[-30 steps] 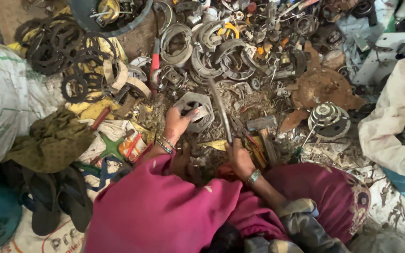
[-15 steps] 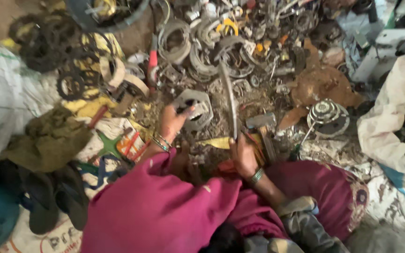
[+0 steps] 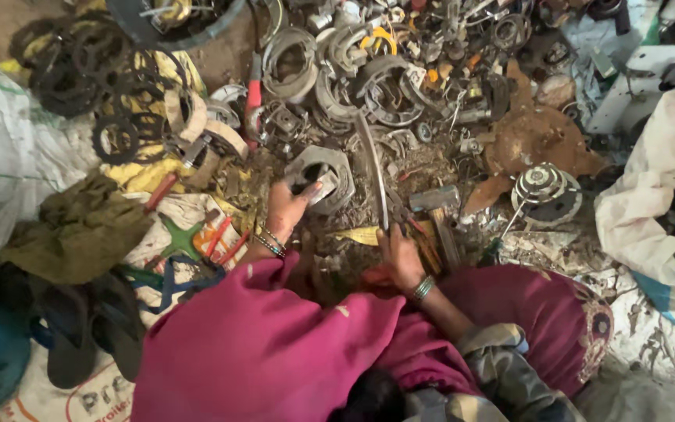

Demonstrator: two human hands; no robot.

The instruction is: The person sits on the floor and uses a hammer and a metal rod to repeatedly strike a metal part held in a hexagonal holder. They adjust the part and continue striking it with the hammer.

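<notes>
My left hand, with bangles at the wrist, rests its fingers on a grey hexagonal metal housing lying in a heap of scrap. My right hand, also with a bangle, is closed around the lower end of a long thin metal blade that points away from me over the pile. A hammer with a wooden handle lies just right of that hand. Pink cloth covers my arms and lap.
Brake shoes, rings and small metal parts fill the ground ahead. Black gear rings lie at the far left, a finned round part and a rusty plate at the right. White sacks and sandals flank me.
My right hand has shifted the long blade slightly, its tip swinging a little further away. My left hand stays on the hexagonal housing.
</notes>
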